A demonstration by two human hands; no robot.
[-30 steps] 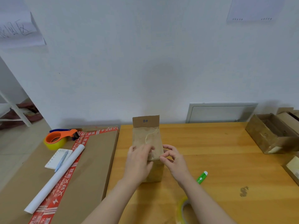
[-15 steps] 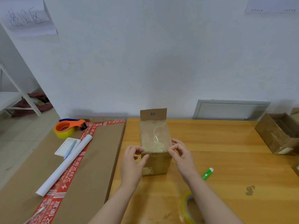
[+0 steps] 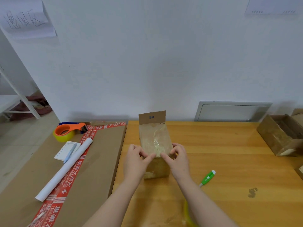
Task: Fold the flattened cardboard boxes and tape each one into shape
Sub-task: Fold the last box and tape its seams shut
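- Cardboard box (image 3: 155,141) stands on the wooden tabletop (image 3: 221,169) close to its left edge and reaches back almost to the far edge. It is brown and worn, longer than wide, with its top closed.
- At its far end a flap (image 3: 152,117) stands upright, marked "8#" in blue.
- Along the top runs wrinkled, glossy clear tape (image 3: 158,141). Where the strip ends is hard to make out.
- At the box's near top edge, the left hand (image 3: 136,161) and the right hand (image 3: 179,159) each grip it. Their fingers curl over the top and their thumb tips nearly meet on the tape.
- The hands hide part of the near face.
- Right of the right forearm lies a green-and-white tool (image 3: 207,177), pen-shaped. Its kind cannot be told.
- At the near edge a yellow tape roll (image 3: 188,215) is cut off by the frame and partly behind the forearm.
- At the right edge a second box (image 3: 278,136) is also cut off.
- Left of the tabletop, a flat carton (image 3: 98,161) carries an orange dispenser (image 3: 68,131), a notepad (image 3: 67,150) and a white paper roll (image 3: 65,169).
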